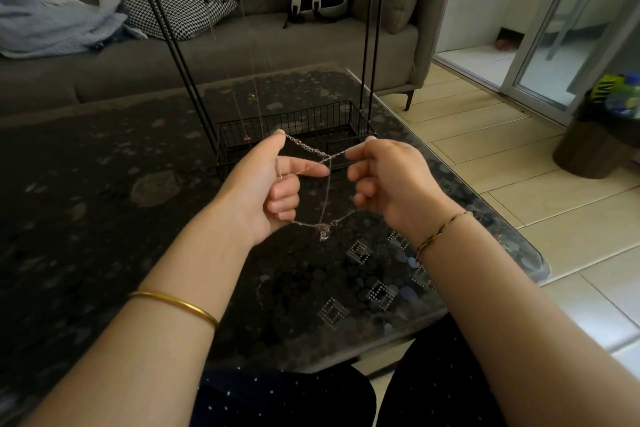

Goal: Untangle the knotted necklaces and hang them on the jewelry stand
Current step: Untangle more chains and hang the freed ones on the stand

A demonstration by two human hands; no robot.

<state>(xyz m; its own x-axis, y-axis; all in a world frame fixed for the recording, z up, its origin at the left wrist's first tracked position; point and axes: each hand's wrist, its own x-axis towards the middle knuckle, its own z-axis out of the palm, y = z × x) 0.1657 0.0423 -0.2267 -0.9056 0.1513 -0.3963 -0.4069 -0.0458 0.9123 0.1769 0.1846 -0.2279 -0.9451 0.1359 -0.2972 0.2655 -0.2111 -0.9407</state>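
Necklace (pixel 304 147), at frame centre, is pinched taut between left hand (pixel 266 184) and right hand (pixel 388 180), strands crossed: untangling looks unfinished. Thin chains (pixel 212 28) apparently hang on the stand (pixel 311 121), upper centre, already.

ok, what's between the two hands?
Head view: the tangled necklace chain spans from left hand to right hand, strands crossing, pendant hanging low.

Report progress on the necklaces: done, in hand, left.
Done: at least one thin chain already hangs from the jewelry stand. In hand: the left hand and right hand pinch a silver necklace stretched between them, its strands crossing and its pendant dangling below. Left: free that crossing, then hang this necklace on the stand.
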